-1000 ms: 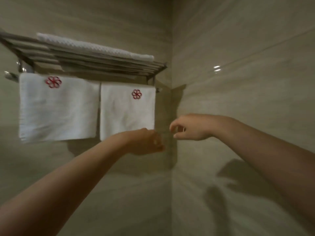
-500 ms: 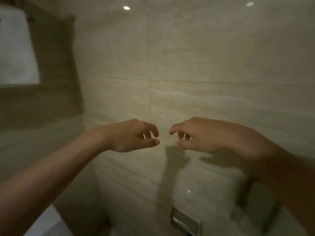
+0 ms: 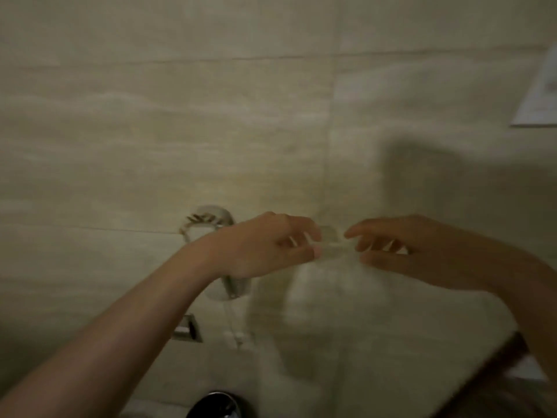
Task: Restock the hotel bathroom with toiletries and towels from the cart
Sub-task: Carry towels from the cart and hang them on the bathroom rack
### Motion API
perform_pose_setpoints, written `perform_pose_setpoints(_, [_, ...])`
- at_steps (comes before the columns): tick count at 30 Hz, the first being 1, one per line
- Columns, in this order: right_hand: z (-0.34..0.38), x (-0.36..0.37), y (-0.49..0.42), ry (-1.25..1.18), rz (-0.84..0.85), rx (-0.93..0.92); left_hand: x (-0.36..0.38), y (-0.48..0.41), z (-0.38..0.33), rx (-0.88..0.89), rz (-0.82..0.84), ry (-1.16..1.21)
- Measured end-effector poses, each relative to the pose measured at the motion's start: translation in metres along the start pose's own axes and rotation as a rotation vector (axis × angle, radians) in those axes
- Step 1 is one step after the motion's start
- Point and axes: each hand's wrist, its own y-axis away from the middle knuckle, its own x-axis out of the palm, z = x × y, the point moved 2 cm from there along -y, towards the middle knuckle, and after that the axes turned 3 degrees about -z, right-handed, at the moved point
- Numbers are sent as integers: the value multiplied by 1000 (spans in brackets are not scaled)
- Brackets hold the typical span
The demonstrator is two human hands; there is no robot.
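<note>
Both my hands are raised in front of a beige tiled wall (image 3: 211, 116), fingertips pointing at each other a short gap apart. My left hand (image 3: 265, 245) has loosely curled fingers and holds nothing I can make out. My right hand (image 3: 401, 251) mirrors it, thumb low and fingers relaxed. A faint pale smear (image 3: 331, 245) lies between the fingertips; the blur hides whether it is on the wall or touched. No toiletries, towels or cart are in view.
A round chrome wall fitting (image 3: 208, 221) sits just behind my left wrist. Below it is a small square metal plate (image 3: 187, 330). A dark round shiny object (image 3: 217, 405) shows at the bottom edge. A white rectangle (image 3: 539, 86) hangs at the upper right.
The view has swung right and down, away from the towel rack with its white towels. My hands keep the same facing pose in front of me.
</note>
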Motion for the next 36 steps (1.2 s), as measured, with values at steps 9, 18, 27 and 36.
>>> perform_pose_setpoints(9, [-160,-13,146,-137,-120,443,127,-138,-130,269,142,162])
perform_pose_setpoints(18, [-245,-13,264,-257,-217,812,228,-236,-243,454,439,323])
perform_pose_setpoints(27, [-340,-48,341,-160,-391,1036,306,-332,-343,598,525,418])
perform_pose_setpoints(36, [-442,-71,407,-263,-529,1150,369,-437,-426,497,403,369])
